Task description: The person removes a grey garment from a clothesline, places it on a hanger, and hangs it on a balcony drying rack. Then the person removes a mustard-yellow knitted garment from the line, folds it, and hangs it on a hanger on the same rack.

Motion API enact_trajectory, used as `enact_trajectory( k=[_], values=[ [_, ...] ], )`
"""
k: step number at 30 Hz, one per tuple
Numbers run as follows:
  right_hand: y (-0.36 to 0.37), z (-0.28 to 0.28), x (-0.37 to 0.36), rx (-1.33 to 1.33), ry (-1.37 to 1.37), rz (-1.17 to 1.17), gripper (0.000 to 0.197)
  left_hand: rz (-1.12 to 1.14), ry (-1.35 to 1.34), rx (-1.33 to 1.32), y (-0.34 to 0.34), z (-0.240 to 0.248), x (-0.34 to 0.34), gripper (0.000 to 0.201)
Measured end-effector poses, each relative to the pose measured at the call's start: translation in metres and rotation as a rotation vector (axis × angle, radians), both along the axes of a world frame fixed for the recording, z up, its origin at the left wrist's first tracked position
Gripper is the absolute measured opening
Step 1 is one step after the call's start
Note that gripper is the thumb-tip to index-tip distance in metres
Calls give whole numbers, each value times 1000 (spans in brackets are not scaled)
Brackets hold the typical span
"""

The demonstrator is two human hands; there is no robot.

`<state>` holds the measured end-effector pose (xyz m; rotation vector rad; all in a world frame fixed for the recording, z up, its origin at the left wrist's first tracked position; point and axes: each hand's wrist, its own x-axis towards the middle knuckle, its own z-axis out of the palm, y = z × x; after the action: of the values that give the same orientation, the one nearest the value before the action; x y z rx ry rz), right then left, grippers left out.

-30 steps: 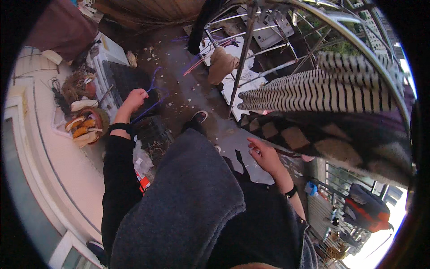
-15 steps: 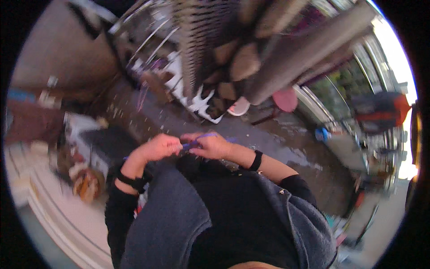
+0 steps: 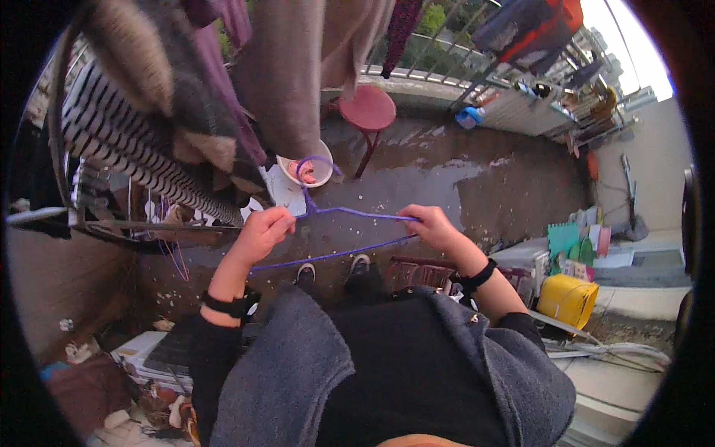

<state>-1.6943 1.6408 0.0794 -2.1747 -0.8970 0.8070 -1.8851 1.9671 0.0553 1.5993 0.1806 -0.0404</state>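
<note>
A thin purple-blue wire clothes hanger (image 3: 359, 214) stretches between my two hands, its hook pointing away from me. My left hand (image 3: 262, 234) is closed around the hanger's left side, near the neck. At the right end, my right hand (image 3: 435, 226) pinches the corner where the shoulder and the lower bar meet. The lower bar slants below my hands, with its left end passing behind my left wrist. No garment hangs on the hanger. Just beyond its hook stands a white basin (image 3: 321, 173) with something pink inside.
Clothes hang at the upper left, among them a striped garment (image 3: 119, 127) and a beige one (image 3: 279, 74). A red round stool (image 3: 367, 109) stands on the wet floor (image 3: 514, 171) ahead. A yellow bucket (image 3: 567, 299) is at the right. My shoes (image 3: 306, 274) show below the hanger.
My hands have moved apart, from close together to opposite sides of the hanger, which now shows its full outline. The view has turned to the right and become sharper.
</note>
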Motion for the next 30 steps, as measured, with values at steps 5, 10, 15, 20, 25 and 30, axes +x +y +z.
enact_trajectory(
  k=[5,10,15,20,25,30],
  values=[
    [-87,13,22,458,538,-313,23,14,-127,104,-53,4,98,27],
    [-178,8,45,961,660,-449,29,-13,-384,294,-135,16,188,19],
    [-267,26,71,1254,522,-601,31,-226,-294,277,-202,15,266,16],
    [-333,65,80,1374,282,-689,30,-247,-320,572,-206,31,309,14],
    [-352,54,70,1530,239,-853,28,-279,-218,-58,-202,45,370,24],
    [-338,28,61,1614,294,-1088,28,-90,-129,-739,-269,-2,452,22]
  ],
)
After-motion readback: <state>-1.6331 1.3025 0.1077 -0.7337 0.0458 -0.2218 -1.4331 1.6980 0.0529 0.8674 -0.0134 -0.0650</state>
